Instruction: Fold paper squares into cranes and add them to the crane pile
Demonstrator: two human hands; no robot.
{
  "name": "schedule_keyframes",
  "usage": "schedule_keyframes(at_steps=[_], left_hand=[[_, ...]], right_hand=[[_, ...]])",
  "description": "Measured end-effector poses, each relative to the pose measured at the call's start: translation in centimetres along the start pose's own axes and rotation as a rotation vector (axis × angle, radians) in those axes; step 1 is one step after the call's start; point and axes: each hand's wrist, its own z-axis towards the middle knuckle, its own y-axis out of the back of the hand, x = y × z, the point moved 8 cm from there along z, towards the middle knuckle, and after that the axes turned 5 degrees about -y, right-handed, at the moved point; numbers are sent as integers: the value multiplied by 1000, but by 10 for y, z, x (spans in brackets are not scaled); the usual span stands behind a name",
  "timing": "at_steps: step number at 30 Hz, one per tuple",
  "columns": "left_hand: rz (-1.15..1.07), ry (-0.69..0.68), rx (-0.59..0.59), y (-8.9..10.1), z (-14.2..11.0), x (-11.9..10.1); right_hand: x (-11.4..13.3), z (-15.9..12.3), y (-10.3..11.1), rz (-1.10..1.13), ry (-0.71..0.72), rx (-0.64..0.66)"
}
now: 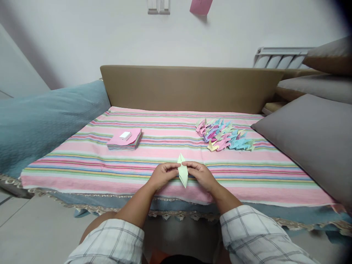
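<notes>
A pale green folded paper (183, 170), long and pointed at both ends, stands between my two hands over the near edge of the striped cloth (247, 176). My left hand (162, 175) pinches its left side with closed fingers. My right hand (201, 173) pinches its right side the same way. A stack of square coloured papers (125, 140), pink on top with a small white piece lying on it, sits to the left beyond my hands. A heap of several folded paper cranes (224, 134) in pink, blue, green and yellow lies to the right.
The striped cloth covers a low bed or couch with a tan backrest (187, 88). A teal blanket (41, 121) bulges at the left. Grey and brown cushions (310, 135) are stacked at the right. Grey floor tiles lie below left.
</notes>
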Motion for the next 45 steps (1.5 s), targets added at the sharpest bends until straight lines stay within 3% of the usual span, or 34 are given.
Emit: schedule_keyframes(at_steps=[18, 29, 37, 45], left_hand=[[31, -31, -1, 0, 0, -2], [134, -171, -121, 4, 2, -1], [87, -175, -69, -8, -2, -4], [80, -195, -167, 1, 1, 1]], right_hand=[[4, -2, 0, -24, 5, -17], [6, -2, -5, -27, 19, -46], [7, -1, -2, -53, 62, -100], [7, -3, -6, -25, 78, -98]])
